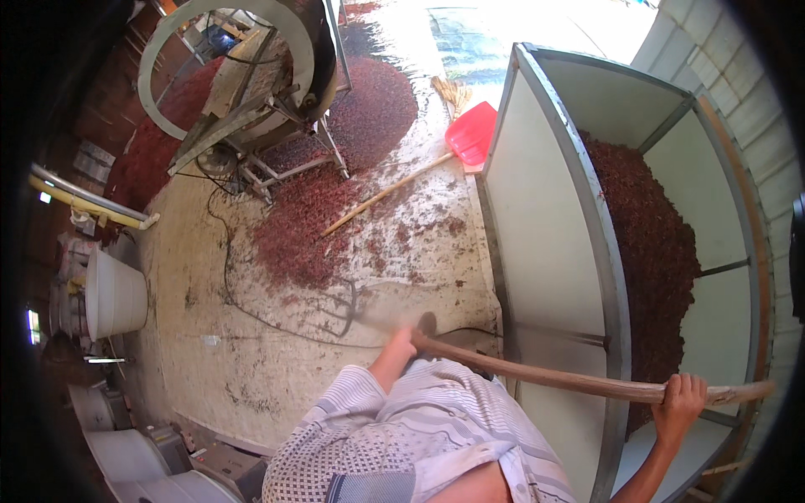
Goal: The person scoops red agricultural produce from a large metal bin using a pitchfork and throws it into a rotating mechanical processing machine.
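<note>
Patterned clothing [360, 448] nearest, left hand [403, 342] and right hand [681, 402] clasp a brown-handled fork [545, 375], dark tines [352, 307] blurred.

Head-high fisheye view, facing down

Shirt [436, 398] – whitish, thin grey stripes over most of the front. Left sleeve [350, 392] same stripes, loose edge, ends above the wrist. Left part of shirt has a checked panel [319, 457], small dark marks on white, with a grey-blue patch [371, 489] at its lower edge. Plain pale flap [459, 464] along the shirt's open edge. Left hand [405, 342] bare; right hand [682, 396] and right forearm [650, 469] – bare too.
</note>
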